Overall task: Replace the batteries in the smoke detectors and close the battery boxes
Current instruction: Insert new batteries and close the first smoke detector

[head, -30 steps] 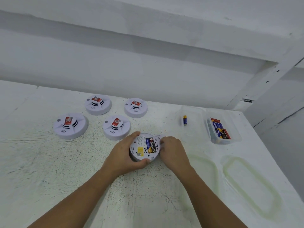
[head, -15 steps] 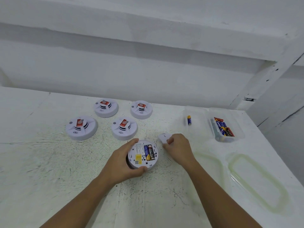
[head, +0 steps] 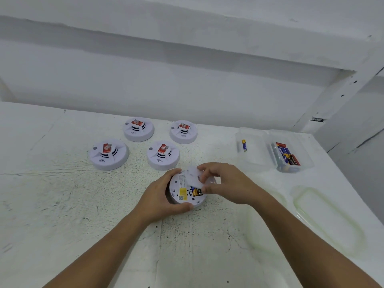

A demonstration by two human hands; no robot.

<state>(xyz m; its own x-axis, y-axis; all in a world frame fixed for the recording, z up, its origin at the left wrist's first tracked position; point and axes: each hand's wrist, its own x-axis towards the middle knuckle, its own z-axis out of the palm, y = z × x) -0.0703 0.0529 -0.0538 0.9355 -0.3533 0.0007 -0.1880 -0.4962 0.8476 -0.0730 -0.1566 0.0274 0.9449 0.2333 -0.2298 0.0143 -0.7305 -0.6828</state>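
White plastic fills the middle of the head view: an upturned smoke detector [head: 180,196] lies on the scuffed white table [head: 62,204] with its underside facing up, showing a yellow label and an open battery bay. The left hand [head: 160,199] grips this detector from its 9 o'clock side, with the thumb curled round the near rim and the fingers round the far rim. The right hand [head: 226,183] comes in from 3 o'clock and pinches the small white battery cover [head: 192,177] between thumb and fingertips. The cover is held tilted over the far half of the bay, and I cannot tell whether it touches the casing. Below its near edge the ends of the fitted batteries [head: 197,191] still show. Four more smoke detectors stand dome up, each with a red label on top. From the held one, the first is at 10 o'clock [head: 108,154], the second just beside it at 11 o'clock [head: 163,155], and the last two in a farther row at 11 o'clock [head: 138,129] and 12 o'clock [head: 183,132]. At 2 o'clock a clear box [head: 252,161] holds a single blue battery [head: 244,145]. Touching its right side, a second clear box [head: 305,161] holds several loose batteries [head: 287,156]. Two clear lids [head: 328,217] with pale green seals lie flat at 3 to 4 o'clock.
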